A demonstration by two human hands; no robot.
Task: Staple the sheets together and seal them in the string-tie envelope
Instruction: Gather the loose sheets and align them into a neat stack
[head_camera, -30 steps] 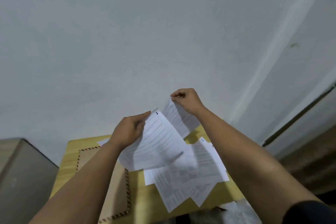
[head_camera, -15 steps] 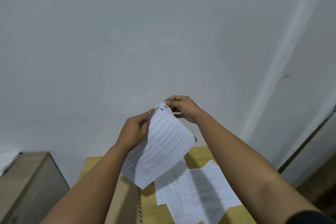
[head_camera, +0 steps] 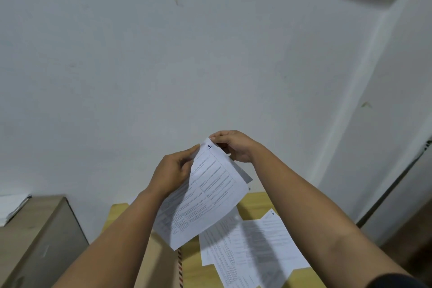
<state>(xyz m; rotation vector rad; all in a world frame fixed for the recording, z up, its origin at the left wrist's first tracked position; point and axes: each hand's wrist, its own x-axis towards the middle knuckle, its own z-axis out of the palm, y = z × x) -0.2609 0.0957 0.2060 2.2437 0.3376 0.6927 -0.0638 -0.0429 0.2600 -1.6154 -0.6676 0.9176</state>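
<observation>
Pale grey wall [head_camera: 163, 65] fills most of the view, w/ a yellow wooden table [head_camera: 253, 203] low in the centre. Far left, a grey-brown cabinet [head_camera: 35, 236] w/ a white paper stack [head_camera: 12, 206] on top. Next along, our left hand [head_camera: 174, 172] is curled on the left edge of the raised sheets [head_camera: 205, 196], thumb on the printed face near the top corner. Below that forearm, a kraft envelope w/ a red-striped border [head_camera: 179, 264] lies on the table; its string tie isn't visible. Our right hand [head_camera: 236, 147] pinches the top right corner of the same sheets, beside a handwritten page no. At least one more page peeks out behind the front one, so we judge the step as collating & squaring up before stapling. Right of the envelope, more loose printed pages [head_camera: 252, 248] lie overlapped on the tabletop. No stapler in view.

Handling: paper is light, floppy & slick sheet-on-sheet, so pages likely slide out of line. Best hold, we reckon, is both top corners, then tap the edges on the table. Firm pinch near the staple corner, not mid-page, to avoid creasing.
</observation>
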